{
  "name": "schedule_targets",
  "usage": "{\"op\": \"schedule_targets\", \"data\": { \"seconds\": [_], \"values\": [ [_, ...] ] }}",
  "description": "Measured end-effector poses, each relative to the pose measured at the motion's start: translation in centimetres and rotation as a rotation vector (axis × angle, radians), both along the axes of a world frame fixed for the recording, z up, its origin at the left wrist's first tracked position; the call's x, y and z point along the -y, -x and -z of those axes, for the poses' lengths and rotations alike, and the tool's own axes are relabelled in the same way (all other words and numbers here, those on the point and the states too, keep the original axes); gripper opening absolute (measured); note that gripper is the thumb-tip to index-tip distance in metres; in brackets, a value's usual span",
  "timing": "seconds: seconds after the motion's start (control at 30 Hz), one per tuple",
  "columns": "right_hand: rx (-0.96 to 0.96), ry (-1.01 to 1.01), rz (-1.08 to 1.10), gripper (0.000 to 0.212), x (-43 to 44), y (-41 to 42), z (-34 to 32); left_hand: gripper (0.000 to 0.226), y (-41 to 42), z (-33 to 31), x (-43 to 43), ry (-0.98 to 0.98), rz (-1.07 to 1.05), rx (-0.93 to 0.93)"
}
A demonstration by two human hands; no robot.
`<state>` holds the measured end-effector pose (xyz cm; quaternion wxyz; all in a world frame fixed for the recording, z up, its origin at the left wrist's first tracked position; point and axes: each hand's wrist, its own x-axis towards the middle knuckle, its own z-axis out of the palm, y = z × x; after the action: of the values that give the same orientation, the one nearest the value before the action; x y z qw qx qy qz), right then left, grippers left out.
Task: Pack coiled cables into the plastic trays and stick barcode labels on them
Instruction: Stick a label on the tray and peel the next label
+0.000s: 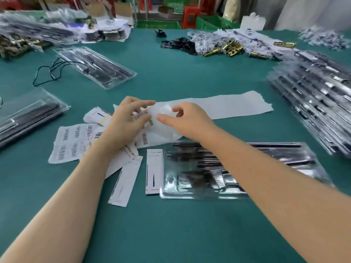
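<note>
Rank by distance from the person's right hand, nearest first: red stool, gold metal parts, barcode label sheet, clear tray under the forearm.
1. Barcode label sheet: at the right hand.
2. Clear tray: close, towards the camera.
3. Gold metal parts: far end of the table.
4. Red stool: beyond the table.

Packing workshop, small-factory type. One big green-covered surface (pixel 171 76) used as a work station. Tall stack of clear plastic trays (pixel 319 103) with dark contents at 3 o'clock, more of them at 9 and 10 o'clock. Barcode label sheets (pixel 70 143) loose near centre, toward 8 o'clock. Heap of brass parts (pixel 229 48) among white paper scraps at 1 o'clock. Green crates (pixel 212 22) and red stools (pixel 190 15) behind the surface at 12 o'clock. Bulk stock, no home furniture.
</note>
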<state>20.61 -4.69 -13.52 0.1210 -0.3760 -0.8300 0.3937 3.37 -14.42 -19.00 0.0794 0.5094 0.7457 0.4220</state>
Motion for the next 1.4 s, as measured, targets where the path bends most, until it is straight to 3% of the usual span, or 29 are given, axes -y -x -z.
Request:
{"op": "schedule_targets", "data": {
  "seconds": [0.07,0.13,0.2,0.33,0.4,0.5,0.67,0.73,0.87,0.93,1.1,1.27,1.4],
  "values": [
    [0.025,0.015,0.031,0.068,-0.6,2.5,0.8,0.032,0.2,0.1,0.2,-0.047,-0.024,0.063],
    [0.026,0.054,0.053,0.044,-1.4,3.4,1.8,0.03,0.4,0.2,0.4,-0.063,-0.015,0.12],
    [-0.006,0.161,0.021,0.058,-2.1,3.7,2.5,0.028,0.5,0.3,0.7,-0.079,-0.017,0.141],
    [-0.104,0.246,-0.075,0.035,-2.4,3.1,3.3,0.021,0.1,0.5,0.5,-0.14,-0.067,0.155],
    [-0.183,0.238,-0.082,0.019,-2.6,2.9,3.7,0.019,-0.2,0.6,0.4,-0.155,-0.111,0.062],
    [-0.233,0.235,-0.059,0.039,-2.6,2.4,4.4,0.017,-0.5,0.2,0.5,-0.166,-0.156,-0.123],
    [-0.287,0.202,0.008,0.039,-2.2,2.0,5.3,0.012,-1.6,-2.1,0.4,-0.133,-0.117,-0.46],
    [-0.277,0.194,0.024,0.037,-2.2,2.1,5.3,0.009,-2.0,-3.1,0.5,-0.134,-0.158,-0.445],
    [-0.281,0.185,0.026,0.032,-2.2,2.2,5.3,0.013,-2.7,-2.2,1.3,0.162,-0.278,-0.283],
    [-0.28,0.147,0.006,0.03,-2.2,2.2,5.4,0.022,-3.5,-1.0,1.7,0.205,-0.309,-0.258],
    [-0.274,0.163,-0.052,0.04,-2.3,2.1,5.7,0.028,-4.3,0.7,1.5,0.122,-0.405,-0.347],
    [-0.313,0.194,-0.088,0.045,-2.4,1.8,5.8,0.034,-4.1,1.1,1.6,0.047,-0.433,-0.283],
    [-0.3,0.23,-0.109,0.041,-2.4,1.9,5.9,0.022,-4.4,1.2,1.4,0.034,-0.388,-0.274]
  ]
}}
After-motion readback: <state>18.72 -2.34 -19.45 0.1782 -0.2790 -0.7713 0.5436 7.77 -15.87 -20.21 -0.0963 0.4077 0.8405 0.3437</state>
